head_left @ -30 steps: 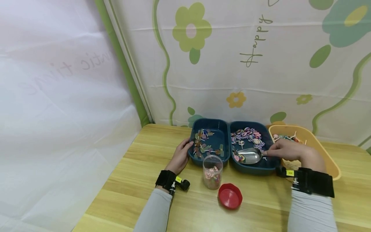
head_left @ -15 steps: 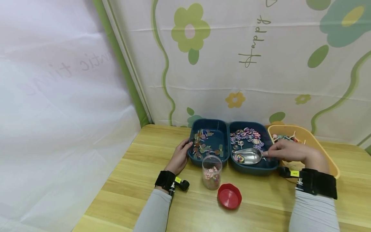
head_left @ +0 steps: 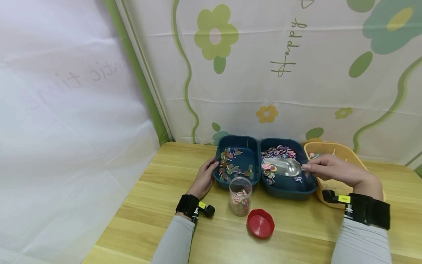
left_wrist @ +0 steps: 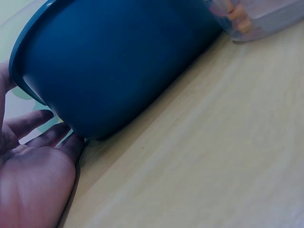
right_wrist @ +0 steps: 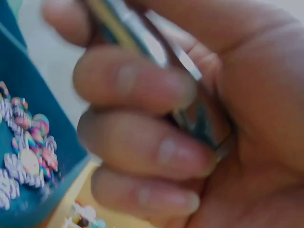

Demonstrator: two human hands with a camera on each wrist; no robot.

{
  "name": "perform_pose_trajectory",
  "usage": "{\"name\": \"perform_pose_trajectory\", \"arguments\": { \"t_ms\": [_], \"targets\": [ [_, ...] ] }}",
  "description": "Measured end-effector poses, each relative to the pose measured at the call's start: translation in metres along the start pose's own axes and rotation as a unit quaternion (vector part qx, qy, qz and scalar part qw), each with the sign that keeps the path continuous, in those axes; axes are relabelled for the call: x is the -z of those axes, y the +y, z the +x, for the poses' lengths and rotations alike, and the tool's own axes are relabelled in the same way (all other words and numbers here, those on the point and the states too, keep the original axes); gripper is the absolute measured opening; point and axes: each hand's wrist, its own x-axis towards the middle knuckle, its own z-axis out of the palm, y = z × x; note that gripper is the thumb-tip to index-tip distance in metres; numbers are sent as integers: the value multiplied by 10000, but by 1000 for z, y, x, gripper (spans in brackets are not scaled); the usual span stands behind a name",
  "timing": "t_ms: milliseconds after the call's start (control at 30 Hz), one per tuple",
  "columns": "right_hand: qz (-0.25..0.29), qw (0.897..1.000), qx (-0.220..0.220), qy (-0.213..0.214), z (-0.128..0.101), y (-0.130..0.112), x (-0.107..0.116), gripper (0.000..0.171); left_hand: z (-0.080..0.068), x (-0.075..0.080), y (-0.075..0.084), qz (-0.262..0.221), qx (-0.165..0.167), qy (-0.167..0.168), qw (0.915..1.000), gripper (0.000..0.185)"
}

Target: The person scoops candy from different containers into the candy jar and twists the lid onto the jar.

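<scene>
So there are two dark blue tubs side by side on the wooden counter (head_left: 165, 190). The left blue tub (head_left: 238, 146) has a loose scatter of small flat candies on sticks, brownish and green mostly. The right blue tub (head_left: 290, 185) holds a pile of swirly purple-pink lollipops (head_left: 280, 151), bunched toward its far end. Just right of that tub sits a yellow basket (head_left: 329, 147), with a few sticks and bits poking up inside; can't make out what exactly.

In front of the left blue tub, almost touching its near wall, stands a clear jar (head_left: 241, 195), upright, lid off, with a small heap of colourful candy at the bottom. The red lid (head_left: 261, 223) lies on the counter just in front and to the right of the jar.

Left hand (head_left: 204, 179): fingers fairly straight and relaxed, resting against the outer left wall of the left blue tub, not wrapped round it. The wrist view shows the palm open right beside the tub's base.

Right hand (head_left: 331, 169): fingers curled and clamped on the handle of a metal scoop (head_left: 284, 165). The scoop is shiny steel, held over the right blue tub with its mouth pointing left toward the left blue tub, a few lollipops at its front lip. The right wrist view is blurry.
</scene>
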Motion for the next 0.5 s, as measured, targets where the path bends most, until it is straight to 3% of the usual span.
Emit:
{"name": "perform_pose_trajectory", "arguments": {
  "t_ms": [167,500],
  "targets": [
    [-4,9983,578,101,3,-18,-2,30,-1,0,0,28,13,37,10000,55],
    [114,9863,1518,-629,17,-62,-16,35,0,1,0,42,27,18,10000,55]
  ]
}}
